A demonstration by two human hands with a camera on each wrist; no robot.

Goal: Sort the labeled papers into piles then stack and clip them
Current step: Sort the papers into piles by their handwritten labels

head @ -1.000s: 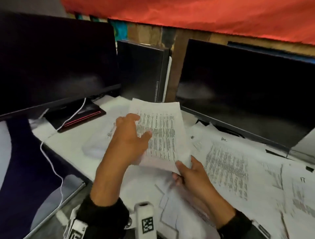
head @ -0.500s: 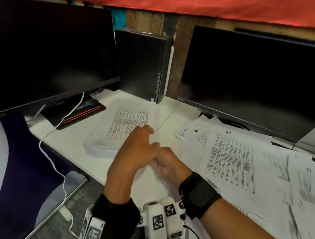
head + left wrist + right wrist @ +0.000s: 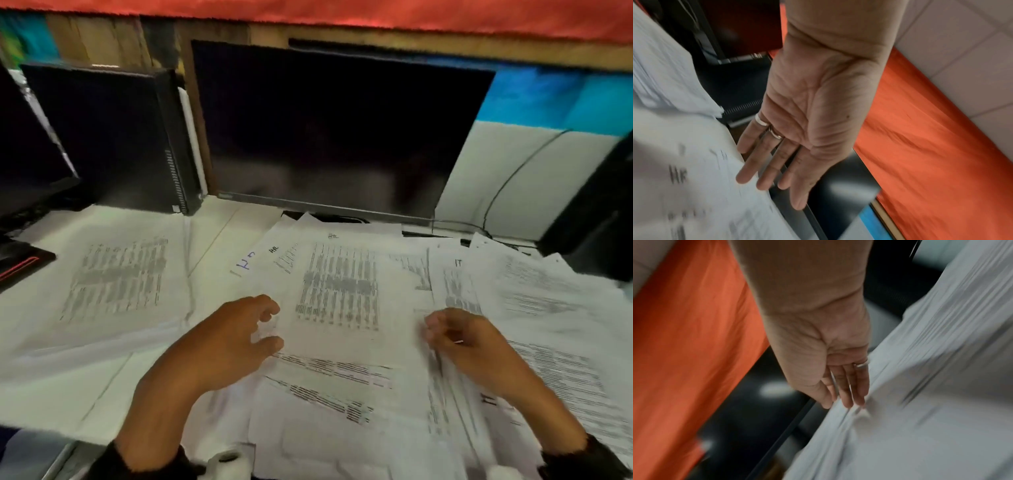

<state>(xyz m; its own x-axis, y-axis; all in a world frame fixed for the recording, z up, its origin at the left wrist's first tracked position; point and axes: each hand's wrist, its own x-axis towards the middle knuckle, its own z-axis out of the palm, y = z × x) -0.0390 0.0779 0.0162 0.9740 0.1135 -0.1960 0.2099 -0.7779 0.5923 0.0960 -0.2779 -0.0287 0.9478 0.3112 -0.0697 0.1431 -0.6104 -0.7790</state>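
At the worktop's [image 3: 219,233] left edge one sorted pile [image 3: 113,277] is lying; unsorted papers [image 3: 342,291] are spreading rightward, unclipped; left hand [image 3: 222,342] and right hand [image 3: 469,342] are hovering loosely spread, gripping nothing.

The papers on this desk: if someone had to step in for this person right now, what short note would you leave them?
Left hand: open, holding nothing, fingers at the left edge of the loose spread of papers.
Right hand: open, fingertips on the spread, no sheet gripped.
Papers: one pile lies on the left of the desk, in front of the black computer tower. The rest overlap unsorted in front of the monitor.
Done: one pile begun.
Left: sort the spread by its handwritten labels, stack, clip. No clip in view.
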